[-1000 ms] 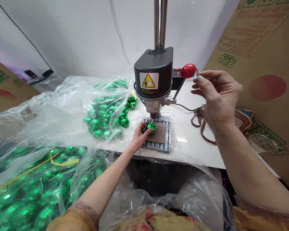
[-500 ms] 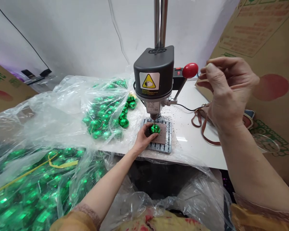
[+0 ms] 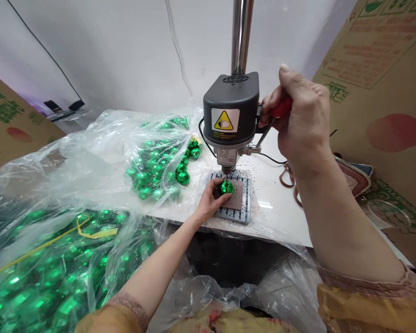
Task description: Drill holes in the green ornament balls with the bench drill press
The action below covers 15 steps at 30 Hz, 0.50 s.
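Note:
A shiny green ball (image 3: 227,187) sits on the base plate (image 3: 247,203) of a small black bench drill press (image 3: 230,104), directly under the drill bit. Thumb and fingers of my left hand (image 3: 210,199) close on the ball from its left side. My right hand (image 3: 303,113) wraps around the red knob (image 3: 281,108) of the feed lever, to the right of the drill head, with the thumb raised. Most of the knob is hidden by the fingers. Dark shavings are scattered over the plate and the table around it.
Clear plastic bags of green balls lie on the table (image 3: 263,185) and at the lower left (image 3: 55,277). Several loose balls (image 3: 183,177) are left of the drill. Cardboard boxes (image 3: 377,106) flank both sides. A brown strap and pouch (image 3: 357,173) lie at right, near a clear plastic cup (image 3: 388,213).
My right hand has moved left and closed around the red lever knob, which it was beside before. My left hand stays on the ball. The view has shifted slightly.

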{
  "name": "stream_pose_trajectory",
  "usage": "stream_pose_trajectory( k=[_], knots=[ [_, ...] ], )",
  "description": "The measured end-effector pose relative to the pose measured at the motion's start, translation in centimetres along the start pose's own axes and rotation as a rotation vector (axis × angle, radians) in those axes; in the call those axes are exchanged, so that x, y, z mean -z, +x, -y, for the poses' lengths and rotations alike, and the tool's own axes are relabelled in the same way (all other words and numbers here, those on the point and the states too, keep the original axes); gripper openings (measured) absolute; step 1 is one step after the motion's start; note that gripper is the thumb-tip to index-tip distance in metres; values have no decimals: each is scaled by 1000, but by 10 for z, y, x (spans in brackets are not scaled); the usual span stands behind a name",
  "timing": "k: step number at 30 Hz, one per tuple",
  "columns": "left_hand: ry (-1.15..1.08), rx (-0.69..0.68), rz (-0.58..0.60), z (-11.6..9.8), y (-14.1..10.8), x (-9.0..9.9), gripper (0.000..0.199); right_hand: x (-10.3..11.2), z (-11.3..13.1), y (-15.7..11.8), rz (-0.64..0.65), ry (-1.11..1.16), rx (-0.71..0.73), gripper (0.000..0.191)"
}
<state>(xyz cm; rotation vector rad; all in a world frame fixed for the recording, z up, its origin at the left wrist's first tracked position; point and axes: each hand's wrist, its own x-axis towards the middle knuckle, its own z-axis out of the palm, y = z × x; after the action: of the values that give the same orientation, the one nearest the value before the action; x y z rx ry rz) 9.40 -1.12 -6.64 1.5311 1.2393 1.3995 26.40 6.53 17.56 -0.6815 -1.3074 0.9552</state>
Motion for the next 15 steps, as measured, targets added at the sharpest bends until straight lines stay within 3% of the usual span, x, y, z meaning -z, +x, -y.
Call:
stream_pose_trajectory(
  k=[7,15],
  knots=[
    [41,26,-90,0,1,-6,47,-5,-1,19,119,4,-114,50],
    [20,53,-73,-2,0,-7,52,-12,8,5,4,20,-119,58]
  ],
)
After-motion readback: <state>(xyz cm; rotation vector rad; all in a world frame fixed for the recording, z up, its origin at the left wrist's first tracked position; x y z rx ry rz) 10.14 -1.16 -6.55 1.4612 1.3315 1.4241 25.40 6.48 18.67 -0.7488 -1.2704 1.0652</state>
